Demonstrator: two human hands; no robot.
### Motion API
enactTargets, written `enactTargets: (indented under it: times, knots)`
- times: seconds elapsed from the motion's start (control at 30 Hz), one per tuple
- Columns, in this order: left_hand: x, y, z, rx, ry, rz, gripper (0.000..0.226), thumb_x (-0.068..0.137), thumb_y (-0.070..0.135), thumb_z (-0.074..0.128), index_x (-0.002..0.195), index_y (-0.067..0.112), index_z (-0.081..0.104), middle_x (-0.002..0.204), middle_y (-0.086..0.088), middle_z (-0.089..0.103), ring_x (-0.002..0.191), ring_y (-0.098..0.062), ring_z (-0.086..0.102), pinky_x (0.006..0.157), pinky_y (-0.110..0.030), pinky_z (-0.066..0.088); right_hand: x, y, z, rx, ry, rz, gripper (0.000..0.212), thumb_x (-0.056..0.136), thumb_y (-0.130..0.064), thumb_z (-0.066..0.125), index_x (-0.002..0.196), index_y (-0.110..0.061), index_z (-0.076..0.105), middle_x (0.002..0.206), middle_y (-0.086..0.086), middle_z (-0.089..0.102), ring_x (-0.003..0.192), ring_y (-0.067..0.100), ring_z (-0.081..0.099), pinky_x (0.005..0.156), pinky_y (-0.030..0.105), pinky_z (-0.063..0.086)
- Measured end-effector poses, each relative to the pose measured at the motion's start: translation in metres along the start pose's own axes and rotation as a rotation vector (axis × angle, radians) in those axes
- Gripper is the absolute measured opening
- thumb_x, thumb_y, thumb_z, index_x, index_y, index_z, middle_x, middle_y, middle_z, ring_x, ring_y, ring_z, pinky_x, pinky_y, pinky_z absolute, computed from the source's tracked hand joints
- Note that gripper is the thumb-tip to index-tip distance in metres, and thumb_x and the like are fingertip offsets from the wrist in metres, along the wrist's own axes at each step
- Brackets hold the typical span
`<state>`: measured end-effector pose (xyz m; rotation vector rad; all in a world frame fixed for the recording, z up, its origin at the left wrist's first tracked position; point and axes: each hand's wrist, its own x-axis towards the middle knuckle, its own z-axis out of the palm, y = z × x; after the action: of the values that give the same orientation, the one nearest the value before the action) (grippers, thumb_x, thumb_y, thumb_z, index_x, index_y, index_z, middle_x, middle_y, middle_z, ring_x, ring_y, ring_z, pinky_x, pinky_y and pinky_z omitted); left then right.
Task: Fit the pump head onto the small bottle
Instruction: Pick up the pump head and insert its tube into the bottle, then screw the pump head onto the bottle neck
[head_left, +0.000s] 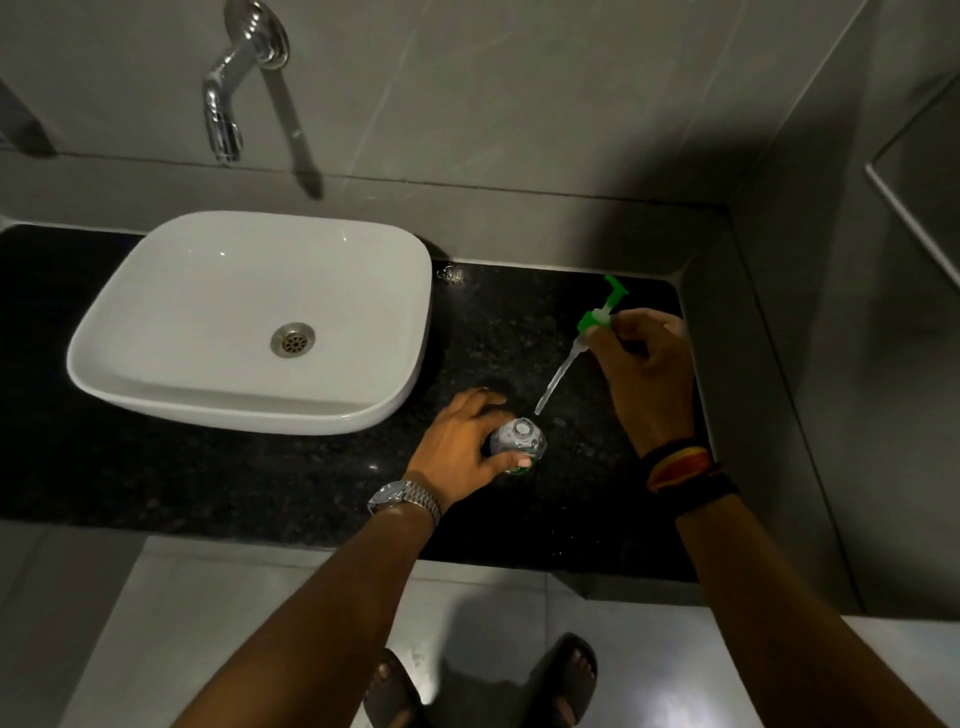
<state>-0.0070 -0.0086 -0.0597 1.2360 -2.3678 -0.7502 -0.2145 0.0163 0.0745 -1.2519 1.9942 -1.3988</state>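
Note:
A small clear bottle (519, 441) stands upright on the black granite counter (208, 478), its round neck open and facing up. My left hand (462, 447) wraps around the bottle from the left and holds it. My right hand (644, 364) holds the green pump head (597, 314) by its collar, tilted, with the nozzle pointing up and away. The pump's clear dip tube (558, 376) slants down to the left, and its tip hangs just above and right of the bottle's neck, apart from it.
A white basin (249, 322) sits on the counter at left under a chrome wall tap (228, 93). Grey tiled walls close the back and the right side. A small shiny object (451, 274) lies by the basin's far right corner. My sandalled feet (478, 686) show below.

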Motion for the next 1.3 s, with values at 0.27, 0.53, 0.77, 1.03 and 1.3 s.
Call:
enactTargets:
  times: [0.27, 0.53, 0.77, 1.03, 1.3]
  knots:
    - [0.0, 0.0, 0.002, 0.03, -0.016, -0.017, 0.065, 0.077, 0.065, 0.07, 0.127, 0.023, 0.068, 0.137, -0.003, 0.059, 0.132, -0.025, 0.047, 0.107, -0.049, 0.046, -0.029, 0.011, 0.015, 0.049, -0.112, 0.011, 0.014, 0.082, -0.035, 0.076, 0.088, -0.026, 0.068, 0.121, -0.003, 0.051, 0.101, 0.006, 0.057, 0.081, 0.007, 0.044]
    - [0.0, 0.002, 0.001, 0.033, -0.011, -0.007, 0.064, 0.078, 0.061, 0.073, 0.129, 0.022, 0.068, 0.13, -0.006, 0.061, 0.124, -0.027, 0.052, 0.102, -0.046, 0.048, -0.055, 0.049, 0.022, -0.136, -0.305, -0.176, 0.037, 0.076, -0.035, 0.078, 0.111, -0.026, 0.07, 0.135, -0.007, 0.043, 0.128, 0.009, 0.042, 0.108, 0.02, 0.037]
    - [-0.001, 0.008, -0.005, 0.027, -0.038, -0.019, 0.073, 0.078, 0.067, 0.059, 0.133, 0.019, 0.066, 0.133, -0.008, 0.061, 0.127, -0.029, 0.051, 0.105, -0.046, 0.047, -0.053, 0.055, 0.029, -0.241, -0.441, -0.211, 0.036, 0.076, -0.03, 0.08, 0.111, -0.022, 0.072, 0.139, -0.005, 0.049, 0.131, 0.013, 0.04, 0.107, 0.028, 0.038]
    - [-0.003, 0.011, -0.008, 0.018, -0.01, -0.019, 0.074, 0.075, 0.068, 0.056, 0.124, 0.014, 0.07, 0.125, -0.012, 0.064, 0.122, -0.031, 0.054, 0.101, -0.042, 0.05, -0.063, 0.06, 0.039, -0.492, -0.265, -0.23, 0.033, 0.076, -0.052, 0.074, 0.09, -0.024, 0.062, 0.105, -0.003, 0.058, 0.103, 0.02, 0.054, 0.086, 0.035, 0.044]
    - [-0.004, 0.012, -0.007, 0.033, -0.033, -0.028, 0.069, 0.078, 0.061, 0.062, 0.13, 0.015, 0.068, 0.129, -0.013, 0.064, 0.125, -0.032, 0.053, 0.104, -0.046, 0.048, -0.061, 0.068, 0.039, -0.286, -0.413, -0.231, 0.029, 0.084, -0.029, 0.071, 0.109, -0.013, 0.07, 0.119, -0.002, 0.058, 0.114, 0.012, 0.05, 0.098, 0.032, 0.047]
